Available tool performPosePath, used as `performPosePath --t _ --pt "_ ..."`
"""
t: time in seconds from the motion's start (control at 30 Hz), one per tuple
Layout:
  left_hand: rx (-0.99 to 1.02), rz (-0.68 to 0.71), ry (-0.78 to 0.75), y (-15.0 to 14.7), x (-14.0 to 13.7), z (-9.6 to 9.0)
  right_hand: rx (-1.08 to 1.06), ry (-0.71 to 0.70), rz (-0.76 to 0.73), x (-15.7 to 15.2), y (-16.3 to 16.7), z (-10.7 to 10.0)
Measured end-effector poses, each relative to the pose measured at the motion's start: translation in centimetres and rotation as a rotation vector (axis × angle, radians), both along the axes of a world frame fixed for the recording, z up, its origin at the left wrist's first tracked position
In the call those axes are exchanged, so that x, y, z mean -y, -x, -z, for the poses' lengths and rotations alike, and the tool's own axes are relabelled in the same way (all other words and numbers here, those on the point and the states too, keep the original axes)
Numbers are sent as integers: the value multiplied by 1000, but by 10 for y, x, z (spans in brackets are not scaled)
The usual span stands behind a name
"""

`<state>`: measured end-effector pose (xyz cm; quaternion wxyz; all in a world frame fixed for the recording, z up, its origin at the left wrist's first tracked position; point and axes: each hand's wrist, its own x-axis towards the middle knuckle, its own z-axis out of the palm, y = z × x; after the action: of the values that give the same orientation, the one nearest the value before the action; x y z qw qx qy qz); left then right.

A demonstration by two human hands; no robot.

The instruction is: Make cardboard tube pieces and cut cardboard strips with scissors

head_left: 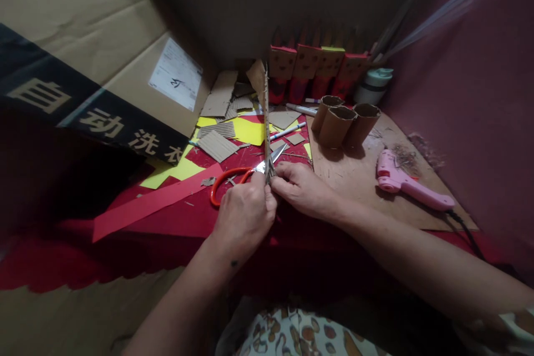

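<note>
A piece of corrugated cardboard (267, 105) stands edge-on above the red cloth, its near end pinched between my two hands. My left hand (248, 206) is closed on it from the left, and my right hand (304, 186) grips the same end from the right. The layers at that near end look split and frayed. Just beyond my fingers lie scissors (229, 178) with orange handles, their blades partly behind the cardboard. A long red paper strip (154, 203) rests to the left of my left hand.
Cardboard scraps (217, 146) and yellow paper (248, 129) litter the table. Three cardboard tubes (337, 125) and a pink glue gun (406, 181) occupy a board on the right. Box-headed cardboard figures (306, 61) and a lidded cup (374, 86) stand behind. A large carton (137, 67) looms left.
</note>
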<state>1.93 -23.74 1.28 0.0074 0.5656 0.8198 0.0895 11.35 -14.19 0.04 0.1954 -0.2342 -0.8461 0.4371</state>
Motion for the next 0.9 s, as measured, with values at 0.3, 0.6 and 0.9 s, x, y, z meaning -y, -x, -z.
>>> performPosePath --t 0.3,0.6,0.9 --pt "411 168 -107 24 -2 -13 5 14 -106 -8 1 -5" --pt "450 167 -113 27 3 -12 -25 63 -88 -6 1 -4" --pt "211 65 -86 15 8 -3 -16 126 -43 0 1 -1"
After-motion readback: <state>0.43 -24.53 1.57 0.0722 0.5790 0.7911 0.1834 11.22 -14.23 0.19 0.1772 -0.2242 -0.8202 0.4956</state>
